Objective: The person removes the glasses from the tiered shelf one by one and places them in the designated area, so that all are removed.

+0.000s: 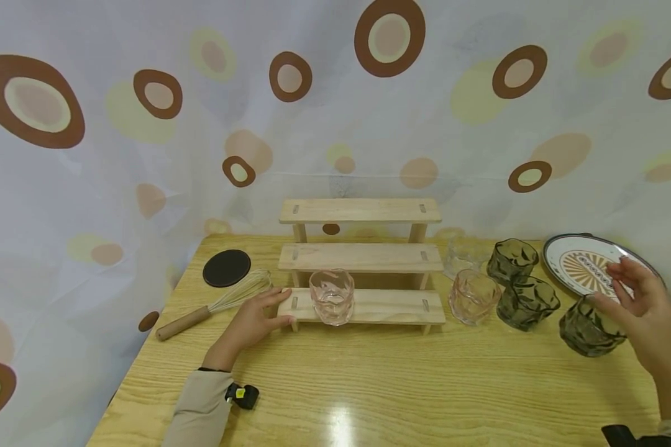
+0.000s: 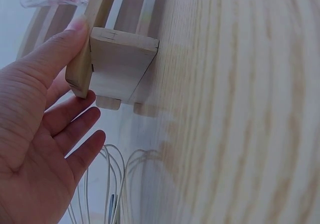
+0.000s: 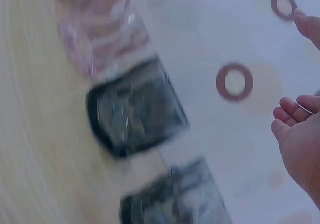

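Blur smears dark glasses (image 3: pixel 135 114) beside right hand (image 3: pixel 300 134) in wrist view.

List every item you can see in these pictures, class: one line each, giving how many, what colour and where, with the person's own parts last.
Stepped shelf: one, pale wood, three tiers, back middle of table.
Pink glass: two; one on the lowest tier, the other on the table right of the shelf.
Dark glass: three, smoky green, right of the shelf.
Clear glass: one, behind the pink one.
Plate: one, white, patterned, far right.
Whisk: one, wire with wooden handle, left.
Coaster: one, black, back left.
Table: one, light wood.
Curtain: white with brown rings, behind.
Hands: left hand touches the shelf's lowest tier; right hand open beside the nearest dark glass.
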Demonstrator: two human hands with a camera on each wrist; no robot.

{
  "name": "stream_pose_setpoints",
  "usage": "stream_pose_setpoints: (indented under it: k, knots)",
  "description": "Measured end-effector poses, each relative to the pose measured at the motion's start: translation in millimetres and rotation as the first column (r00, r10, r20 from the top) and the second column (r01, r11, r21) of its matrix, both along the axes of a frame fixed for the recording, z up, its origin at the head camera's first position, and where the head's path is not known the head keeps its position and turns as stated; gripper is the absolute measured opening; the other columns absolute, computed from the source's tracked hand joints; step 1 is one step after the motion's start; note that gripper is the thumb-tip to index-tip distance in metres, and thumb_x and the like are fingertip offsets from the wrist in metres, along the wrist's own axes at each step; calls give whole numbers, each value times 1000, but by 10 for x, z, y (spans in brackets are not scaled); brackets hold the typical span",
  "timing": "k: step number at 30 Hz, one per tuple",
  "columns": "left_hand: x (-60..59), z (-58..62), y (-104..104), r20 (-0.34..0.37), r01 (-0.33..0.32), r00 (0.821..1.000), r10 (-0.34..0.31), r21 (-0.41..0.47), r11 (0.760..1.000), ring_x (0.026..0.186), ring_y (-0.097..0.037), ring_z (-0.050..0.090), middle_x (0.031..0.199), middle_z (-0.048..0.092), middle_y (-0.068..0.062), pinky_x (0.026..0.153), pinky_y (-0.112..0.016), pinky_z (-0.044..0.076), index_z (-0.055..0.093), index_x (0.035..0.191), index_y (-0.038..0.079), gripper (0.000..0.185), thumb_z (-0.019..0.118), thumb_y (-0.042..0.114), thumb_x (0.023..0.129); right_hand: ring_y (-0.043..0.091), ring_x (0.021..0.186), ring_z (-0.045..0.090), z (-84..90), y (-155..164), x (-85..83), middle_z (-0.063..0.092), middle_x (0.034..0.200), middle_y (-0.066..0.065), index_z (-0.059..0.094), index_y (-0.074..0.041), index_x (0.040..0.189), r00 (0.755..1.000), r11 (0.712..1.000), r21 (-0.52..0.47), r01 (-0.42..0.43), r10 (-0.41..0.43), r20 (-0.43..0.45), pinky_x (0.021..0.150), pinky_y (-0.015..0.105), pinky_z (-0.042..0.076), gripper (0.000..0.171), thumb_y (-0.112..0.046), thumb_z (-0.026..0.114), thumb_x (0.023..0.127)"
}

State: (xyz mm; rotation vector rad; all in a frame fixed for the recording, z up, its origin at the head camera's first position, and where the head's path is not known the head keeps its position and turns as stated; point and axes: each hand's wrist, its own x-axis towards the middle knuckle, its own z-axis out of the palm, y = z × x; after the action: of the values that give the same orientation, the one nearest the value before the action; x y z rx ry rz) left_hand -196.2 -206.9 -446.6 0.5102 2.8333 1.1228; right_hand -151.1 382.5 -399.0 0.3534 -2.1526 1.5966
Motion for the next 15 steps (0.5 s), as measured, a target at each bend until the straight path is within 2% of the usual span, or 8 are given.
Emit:
stream_pose_setpoints:
  k: [2,6,10,12,15]
  knots:
    - [-1,-6,5,1,4,1000,-4,2,1000,136,-39,30,145,38,-21,106,-56,30,50,138,8,63,72,32,84,0,128,32,114,-208,-18,36,133,-6,23,-8,147,994,992,-62,-109,108,-7,109,11,18,71,22,47,87]
    - [-4,-14,2,4,8,1000,-8,7,1000,137,-39,29,145,38,-21,106,-57,30,49,139,8,64,72,32,84,1,128,33,244,-590,-150,32,137,-3,21,-6,148,970,970,7,-244,244,-4,106,9,24,74,23,50,86]
    - [-9,-22,-10,0,9,1000,-9,8,1000,136,-39,30,145,39,-21,106,-57,30,49,139,8,64,72,32,84,-3,130,30,286,-1002,-329,28,142,1,15,-5,150,956,942,162,-294,292,36,103,8,26,77,15,55,88]
    - [-12,-25,-13,-1,9,1000,-9,9,1000,136,-39,30,145,39,-21,106,-57,30,49,139,8,64,72,32,84,0,130,30,279,-1231,-419,28,142,9,16,-1,149,946,929,181,-324,321,44,104,9,27,76,14,57,87]
    - [-17,-20,-9,2,9,1000,-9,13,1000,136,-38,30,145,39,-21,106,-57,29,49,139,8,64,72,31,83,14,131,32,248,-1574,-541,29,139,20,20,4,146,921,911,135,-390,385,66,106,14,28,72,12,60,87]
